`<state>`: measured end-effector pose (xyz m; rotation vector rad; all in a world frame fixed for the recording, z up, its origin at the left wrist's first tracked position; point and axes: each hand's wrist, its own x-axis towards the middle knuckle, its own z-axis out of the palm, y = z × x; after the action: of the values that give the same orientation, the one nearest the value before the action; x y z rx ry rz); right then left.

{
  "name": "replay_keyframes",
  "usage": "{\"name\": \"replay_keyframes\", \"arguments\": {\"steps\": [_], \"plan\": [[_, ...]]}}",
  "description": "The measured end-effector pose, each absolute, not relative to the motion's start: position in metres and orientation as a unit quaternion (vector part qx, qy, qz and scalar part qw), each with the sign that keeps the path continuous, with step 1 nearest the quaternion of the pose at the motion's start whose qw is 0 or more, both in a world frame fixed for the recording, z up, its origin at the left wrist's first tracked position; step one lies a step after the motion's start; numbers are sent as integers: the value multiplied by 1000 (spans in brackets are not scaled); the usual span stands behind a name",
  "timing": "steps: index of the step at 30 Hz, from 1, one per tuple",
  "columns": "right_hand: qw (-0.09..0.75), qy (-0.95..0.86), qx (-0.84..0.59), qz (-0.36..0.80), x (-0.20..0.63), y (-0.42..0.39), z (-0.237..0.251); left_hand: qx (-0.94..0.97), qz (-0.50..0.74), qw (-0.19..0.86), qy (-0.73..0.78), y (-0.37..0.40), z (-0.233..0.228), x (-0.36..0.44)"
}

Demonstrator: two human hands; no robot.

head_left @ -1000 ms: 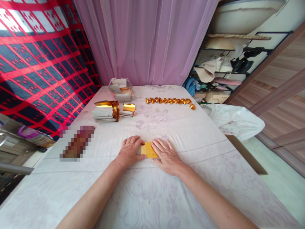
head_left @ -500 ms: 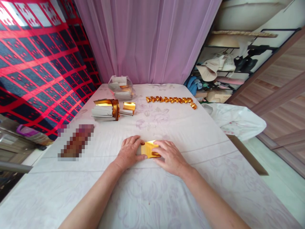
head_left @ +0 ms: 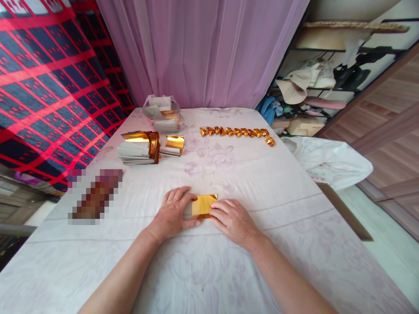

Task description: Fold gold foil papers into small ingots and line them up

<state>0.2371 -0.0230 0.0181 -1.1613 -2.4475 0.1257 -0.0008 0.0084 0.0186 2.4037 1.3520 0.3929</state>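
A small sheet of gold foil paper [head_left: 203, 204] lies on the white floral tablecloth [head_left: 229, 261] in front of me. My left hand [head_left: 173, 213] rests flat on the sheet's left end, fingers curled over it. My right hand [head_left: 233, 219] presses its fingertips on the sheet's right lower edge, where the paper is partly folded. Both hands pin the paper to the table.
A stack of grey-and-gold paper sheets [head_left: 139, 148] and a smaller stack [head_left: 173, 144] lie at the back left, behind them a clear plastic bag of papers [head_left: 162, 114]. A row of folded gold pieces [head_left: 237, 132] runs along the back. A white bag [head_left: 327, 159] hangs off the right edge.
My right hand has slid back from lying flat over the sheet to its lower right edge, folding the gold paper. The left hand has stayed on the left end. The camera tilted slightly.
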Motion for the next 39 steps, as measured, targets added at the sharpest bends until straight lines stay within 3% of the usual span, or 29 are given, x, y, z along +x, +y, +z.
{"name": "replay_keyframes", "arguments": {"steps": [9,16,24,31,39], "plan": [[311,-849,-421,74,236,-23,17,839,182,162,486,5,19,2],[399,-796,-436,129,234,-23,15,804,306,195,471,9,12,-1],[415,-772,-462,134,232,-24,19,790,339,246,448,8,21,4],[413,-780,-460,96,234,-24,19,821,309,167,449,8,22,2],[445,-793,-412,60,228,-26,21,820,369,76,431,8,25,2]]}}
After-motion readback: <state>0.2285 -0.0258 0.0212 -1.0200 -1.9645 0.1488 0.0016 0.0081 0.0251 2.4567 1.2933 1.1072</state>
